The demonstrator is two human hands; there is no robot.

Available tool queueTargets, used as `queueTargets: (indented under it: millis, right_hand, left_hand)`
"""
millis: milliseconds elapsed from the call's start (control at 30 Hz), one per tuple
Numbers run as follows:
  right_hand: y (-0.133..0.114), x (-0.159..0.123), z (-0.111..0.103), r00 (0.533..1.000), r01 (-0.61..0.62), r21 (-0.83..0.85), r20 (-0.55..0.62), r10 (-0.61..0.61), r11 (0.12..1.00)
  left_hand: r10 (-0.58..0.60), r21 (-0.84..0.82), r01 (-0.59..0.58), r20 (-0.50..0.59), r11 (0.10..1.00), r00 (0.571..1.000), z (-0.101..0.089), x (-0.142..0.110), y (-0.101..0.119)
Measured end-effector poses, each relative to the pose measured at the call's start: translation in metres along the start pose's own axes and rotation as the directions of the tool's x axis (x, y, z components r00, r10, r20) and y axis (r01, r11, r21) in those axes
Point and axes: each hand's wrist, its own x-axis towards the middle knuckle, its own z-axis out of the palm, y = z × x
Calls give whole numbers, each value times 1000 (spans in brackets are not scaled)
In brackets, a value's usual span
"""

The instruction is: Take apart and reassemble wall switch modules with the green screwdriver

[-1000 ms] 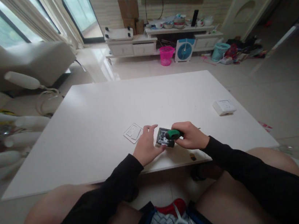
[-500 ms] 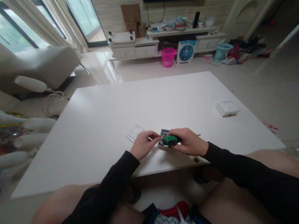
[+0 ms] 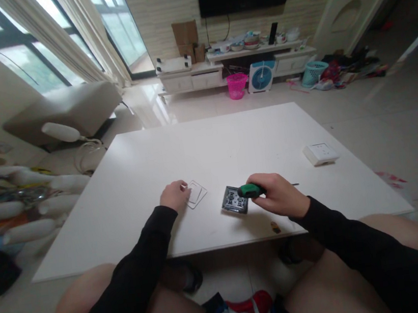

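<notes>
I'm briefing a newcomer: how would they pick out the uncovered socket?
Start at the white table. Toward its near edge, between left hand and right hand, sits the uncovered socket. Its dark inside sets it apart from the closed white socket box.

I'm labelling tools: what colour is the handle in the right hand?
Handle: mostly green, shown in the head view.

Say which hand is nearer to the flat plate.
Left: the left hand is at the plate, on its left; the right hand is farther right, past the dark box.
</notes>
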Motion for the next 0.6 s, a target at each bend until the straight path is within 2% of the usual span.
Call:
queueTargets:
  millis: [67,133,167,267,367,400,500,600]
  right_hand:
    - [-2,-1,-13,997,-19,21,-78,21,1000]
    - [-3,-2,-26,979,-68,63,-190,79,996]
    - [-3,-2,-32,961,-94,89,-251,114,992]
    - [-1,-1,-42,908,-154,177,-362,210,972]
    - [2,1,-41,889,-203,276,-351,295,940]
    - [2,1,-39,886,-214,310,-338,318,926]
    - [5,2,-30,881,-241,382,-301,366,892]
    - [10,1,-20,876,-260,413,-279,393,873]
  left_hand:
    - [48,-52,-51,-59,997,997,-8,-3,3]
    - [159,-161,-177,-118,971,980,-14,-9,9]
    - [237,-229,-257,-111,939,965,-14,-14,13]
    - [464,-430,-397,57,810,884,3,-31,24]
    - [590,-493,-461,140,738,795,35,-45,31]
    - [612,-511,-471,144,719,778,45,-47,33]
    - [655,-516,-514,129,686,745,66,-46,35]
    - [681,-485,-550,138,680,719,73,-41,36]
